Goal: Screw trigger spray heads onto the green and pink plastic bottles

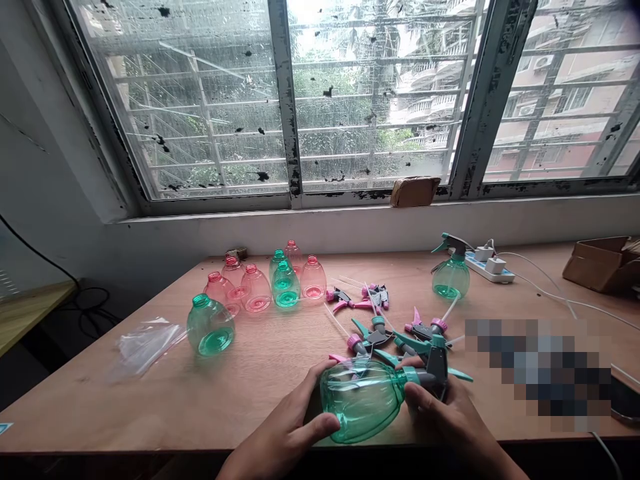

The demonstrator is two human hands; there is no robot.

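My left hand (pixel 290 427) wraps round the body of a clear green spray bottle (pixel 360 399) lying on its side near the table's front edge. At the bottle's neck my right hand (pixel 440 410) grips the grey and teal trigger head (pixel 434 369) fitted there. Just behind lie several loose trigger heads (pixel 380 327) in pink and teal with thin dip tubes.
Several empty pink and green bottles (pixel 270 283) stand at the back left, one green bottle (pixel 210 327) apart from them. An assembled green sprayer (pixel 451 270) stands by a white power strip (pixel 487 267). Plastic wrap (pixel 145 343) lies left, a cardboard box (pixel 603 261) far right.
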